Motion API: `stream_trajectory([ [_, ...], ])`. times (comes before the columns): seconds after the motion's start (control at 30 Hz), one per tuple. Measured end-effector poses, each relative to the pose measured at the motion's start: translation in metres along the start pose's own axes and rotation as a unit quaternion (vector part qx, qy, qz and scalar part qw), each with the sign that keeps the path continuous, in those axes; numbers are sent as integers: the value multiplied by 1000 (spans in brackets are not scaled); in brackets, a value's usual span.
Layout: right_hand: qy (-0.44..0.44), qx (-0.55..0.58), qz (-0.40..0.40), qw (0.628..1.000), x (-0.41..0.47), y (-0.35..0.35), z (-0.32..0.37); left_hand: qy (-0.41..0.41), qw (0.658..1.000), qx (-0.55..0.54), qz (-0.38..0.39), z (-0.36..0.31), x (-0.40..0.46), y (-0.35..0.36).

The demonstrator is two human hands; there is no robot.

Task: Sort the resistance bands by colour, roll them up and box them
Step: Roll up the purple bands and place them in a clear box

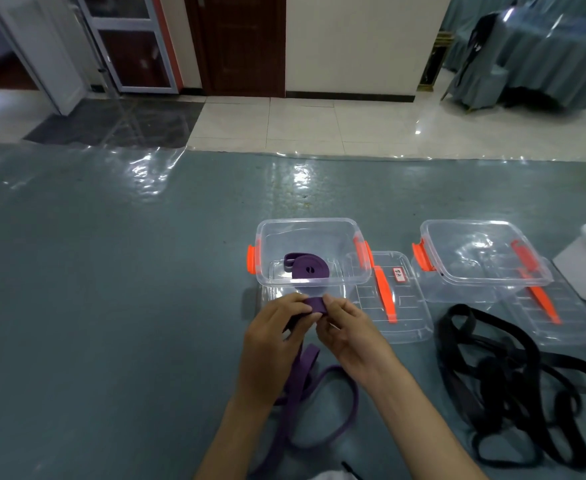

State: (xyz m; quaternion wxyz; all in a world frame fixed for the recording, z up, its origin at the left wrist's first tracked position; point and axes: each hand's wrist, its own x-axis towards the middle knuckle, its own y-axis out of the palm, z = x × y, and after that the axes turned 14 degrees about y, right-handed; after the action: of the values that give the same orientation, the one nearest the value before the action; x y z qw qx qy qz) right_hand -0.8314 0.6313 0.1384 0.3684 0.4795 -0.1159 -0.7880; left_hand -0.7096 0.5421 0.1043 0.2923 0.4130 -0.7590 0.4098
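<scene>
Just near the clear plastic box with orange latches [310, 249], which holds one rolled purple band [308, 269], the left hand [274, 341] and right hand [348, 332] pinch a long purple rubber resistance band [315, 304], its tail trailing nearer across the blue-grey table [111, 306]; tangled black bands [513, 382] lie right.

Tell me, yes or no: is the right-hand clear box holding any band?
No: the right-hand clear box is empty; the black bands lie loose in front.
</scene>
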Motion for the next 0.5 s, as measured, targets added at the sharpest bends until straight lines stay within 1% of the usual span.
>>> stream_trajectory([
  [0.07,7,50,25,998,-1,0,2,-17,1000,-22,-11,1,-1,2],
  [0.1,8,55,33,998,-2,1,3,-28,999,-34,-16,1,-3,2],
  [0.17,3,27,35,999,-5,1,5,-51,997,-54,-34,1,-8,2],
  [0.3,-11,-40,11,999,-7,5,7,-86,991,-71,-73,-6,-4,-3],
  [0.4,-6,-78,-6,997,-8,9,6,-112,986,-92,-77,-13,2,-5],
  [0.5,-14,-125,-25,992,-10,13,5,-133,984,-89,-83,-12,2,-2],
])
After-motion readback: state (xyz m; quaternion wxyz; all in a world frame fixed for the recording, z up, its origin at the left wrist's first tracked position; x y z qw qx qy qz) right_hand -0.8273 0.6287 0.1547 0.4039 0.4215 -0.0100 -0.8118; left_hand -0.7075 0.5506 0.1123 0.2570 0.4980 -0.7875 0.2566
